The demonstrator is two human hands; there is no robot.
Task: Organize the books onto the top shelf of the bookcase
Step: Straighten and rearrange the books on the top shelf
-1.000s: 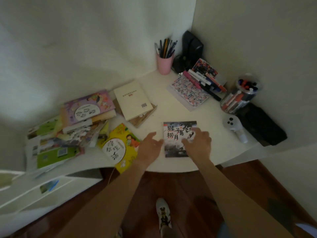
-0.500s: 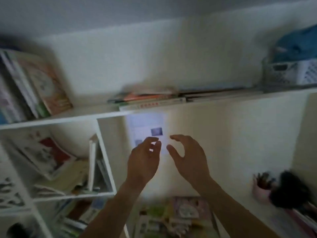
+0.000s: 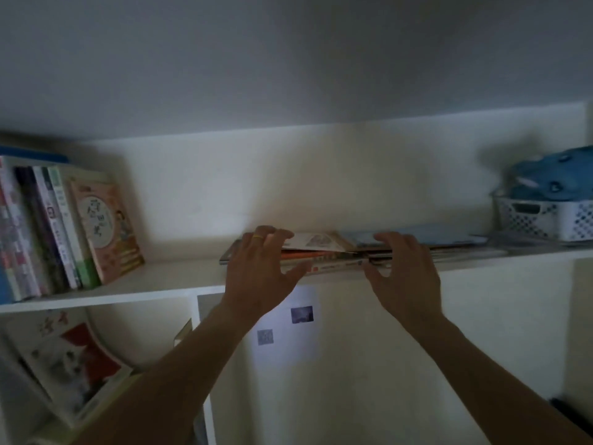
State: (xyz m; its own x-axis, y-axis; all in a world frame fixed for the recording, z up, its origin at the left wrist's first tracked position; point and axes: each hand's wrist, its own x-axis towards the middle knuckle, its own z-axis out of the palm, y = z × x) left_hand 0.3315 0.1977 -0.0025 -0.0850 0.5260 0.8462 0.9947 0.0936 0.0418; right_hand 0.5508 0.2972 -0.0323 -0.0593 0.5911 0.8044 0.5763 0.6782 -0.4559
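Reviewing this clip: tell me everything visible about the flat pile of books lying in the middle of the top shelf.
The flat pile of thin paperback books lies on its side at the front edge of the white top shelf, spines outward, with orange and white edges showing. The top book's pale illustrated cover is slightly lifted. Bluish flat sheets continue the pile rightward, toward a white lattice basket. The left hand, wearing a yellow ring, has its fingers curled over the pile's left end; the right hand reaches over its right part. Titles are too blurred to read.

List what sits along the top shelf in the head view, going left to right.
Upright row of books → left hand on the flat stack of books → right hand on the same stack → white basket holding a blue plush toy.
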